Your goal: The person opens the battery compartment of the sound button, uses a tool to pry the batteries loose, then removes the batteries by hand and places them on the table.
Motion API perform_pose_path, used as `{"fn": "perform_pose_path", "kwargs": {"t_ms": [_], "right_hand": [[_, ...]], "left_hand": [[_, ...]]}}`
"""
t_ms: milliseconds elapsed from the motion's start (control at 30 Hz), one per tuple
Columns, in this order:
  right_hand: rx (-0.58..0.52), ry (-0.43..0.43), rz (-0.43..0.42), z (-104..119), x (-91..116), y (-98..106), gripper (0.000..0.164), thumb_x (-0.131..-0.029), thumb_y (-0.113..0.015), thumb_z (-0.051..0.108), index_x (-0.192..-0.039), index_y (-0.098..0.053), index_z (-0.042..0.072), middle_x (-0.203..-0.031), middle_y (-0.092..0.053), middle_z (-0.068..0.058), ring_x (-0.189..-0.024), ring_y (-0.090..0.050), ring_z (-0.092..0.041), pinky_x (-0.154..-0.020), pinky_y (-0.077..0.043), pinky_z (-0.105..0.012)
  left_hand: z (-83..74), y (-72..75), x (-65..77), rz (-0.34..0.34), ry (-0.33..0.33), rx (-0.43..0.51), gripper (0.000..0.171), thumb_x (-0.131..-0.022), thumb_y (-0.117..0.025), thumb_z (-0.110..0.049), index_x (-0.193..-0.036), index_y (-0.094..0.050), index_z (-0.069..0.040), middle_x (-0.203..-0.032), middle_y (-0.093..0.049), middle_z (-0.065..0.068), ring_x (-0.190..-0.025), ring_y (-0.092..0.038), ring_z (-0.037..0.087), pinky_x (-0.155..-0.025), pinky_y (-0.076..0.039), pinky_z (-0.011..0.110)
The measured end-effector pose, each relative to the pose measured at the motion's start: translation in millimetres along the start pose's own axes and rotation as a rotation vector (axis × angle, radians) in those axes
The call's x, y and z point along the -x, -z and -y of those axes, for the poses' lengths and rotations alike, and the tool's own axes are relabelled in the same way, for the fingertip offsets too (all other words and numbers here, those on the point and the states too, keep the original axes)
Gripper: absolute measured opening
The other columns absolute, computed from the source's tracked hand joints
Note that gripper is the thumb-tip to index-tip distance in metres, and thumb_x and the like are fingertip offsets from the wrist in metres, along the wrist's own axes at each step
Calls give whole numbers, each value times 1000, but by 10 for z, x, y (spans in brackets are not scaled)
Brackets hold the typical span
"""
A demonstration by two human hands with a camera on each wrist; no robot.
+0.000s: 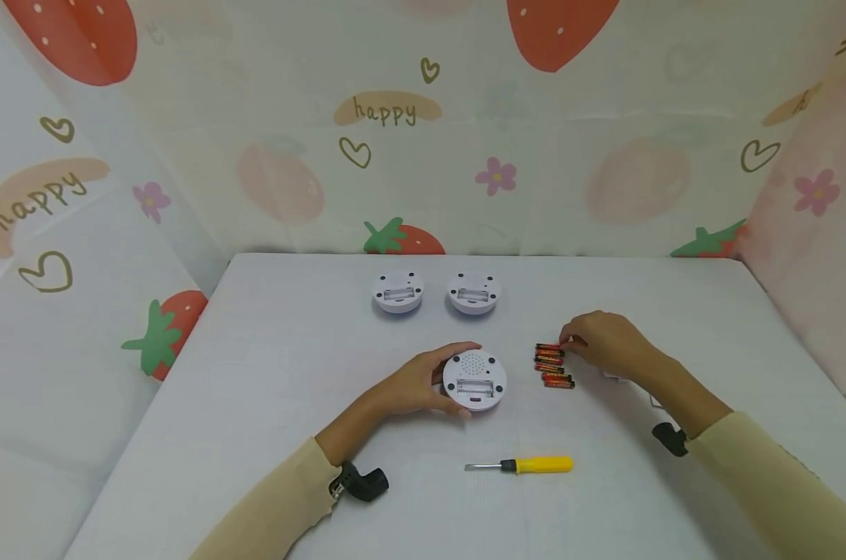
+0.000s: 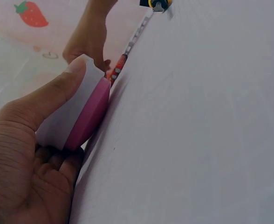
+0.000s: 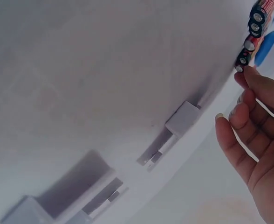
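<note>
My left hand (image 1: 419,383) grips a round white battery-powered device (image 1: 475,365) by its side, thumb and fingers spread around the rim. Its bare battery compartment faces up, and a pink underside (image 2: 89,114) shows in the left wrist view. To the right lies a column of several small red and black batteries (image 1: 549,358). My right hand (image 1: 608,341) is at the far end of that column. Its thumb and forefinger pinch the end of the nearest battery (image 3: 240,68) in the right wrist view, while the other fingers are loosely bent.
Two similar white devices (image 1: 398,292) stand at the back with uncovered battery compartments. A screwdriver with a yellow handle (image 1: 543,464) lies in front. Small white pieces (image 3: 183,118) lie under the right forearm, partly hidden in the head view. A patterned cloth wall (image 1: 465,194) borders the table.
</note>
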State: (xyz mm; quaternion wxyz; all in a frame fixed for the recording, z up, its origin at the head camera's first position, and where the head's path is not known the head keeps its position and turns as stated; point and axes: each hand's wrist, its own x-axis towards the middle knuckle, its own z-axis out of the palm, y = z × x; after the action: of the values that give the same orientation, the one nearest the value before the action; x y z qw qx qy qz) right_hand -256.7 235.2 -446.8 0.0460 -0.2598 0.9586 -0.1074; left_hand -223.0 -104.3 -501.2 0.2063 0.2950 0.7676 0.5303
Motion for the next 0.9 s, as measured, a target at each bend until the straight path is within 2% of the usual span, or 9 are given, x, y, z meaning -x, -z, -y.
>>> {"fn": "perform_pose_path", "kwargs": {"t_ms": [267, 400, 467, 567, 700, 900], "right_hand": [[13, -16, -27, 102, 80, 69, 12, -91, -76, 10, -103, -78, 9, -94, -75, -2, -78, -61, -16, -72, -57, -37], [10, 30, -73, 294, 179, 110, 12, -90, -78, 13, -101, -78, 8, -91, -74, 0, -74, -61, -13, -66, -55, -31], [15, 67, -99, 415, 227, 97, 9, -89, -80, 16, -96, -78, 10, -84, -71, 3, -69, -59, -12, -61, -53, -29], [22, 109, -112, 604, 286, 43, 11, -88, -81, 20, -95, -79, 12, -82, -70, 6, -71, -62, -12, -65, -57, -31], [26, 128, -69, 827, 334, -42, 16, -88, -81, 23, -101, -79, 14, -84, -71, 8, -71, -60, -8, -67, -56, -27], [17, 145, 10, 1005, 352, -131, 22, -89, -80, 26, -110, -79, 17, -80, -64, 11, -67, -52, -3, -62, -50, -19]], "left_hand": [[-3, 2, -8, 8, 5, 19, 100, -74, -93, -16, -157, -38, -23, -154, -44, -8, -137, -45, 8, -114, -37, 24], [14, -1, -9, 0, 4, 24, 100, -73, -93, -15, -157, -38, -23, -154, -44, -9, -137, -46, 7, -113, -38, 24], [15, -3, -9, -4, 4, 20, 101, -73, -93, -15, -157, -38, -22, -154, -44, -9, -137, -46, 8, -113, -38, 24], [11, -3, -3, -11, 16, 12, 101, -73, -94, -17, -157, -38, -24, -154, -43, -9, -137, -45, 8, -114, -38, 25], [4, 0, 3, -16, 26, 0, 103, -73, -94, -19, -158, -36, -27, -156, -41, -8, -140, -43, 9, -114, -37, 26], [21, -3, -19, -24, -27, 63, 112, -75, -91, -9, -163, -22, -14, -163, -33, -2, -145, -37, 13, -114, -38, 26]]}}
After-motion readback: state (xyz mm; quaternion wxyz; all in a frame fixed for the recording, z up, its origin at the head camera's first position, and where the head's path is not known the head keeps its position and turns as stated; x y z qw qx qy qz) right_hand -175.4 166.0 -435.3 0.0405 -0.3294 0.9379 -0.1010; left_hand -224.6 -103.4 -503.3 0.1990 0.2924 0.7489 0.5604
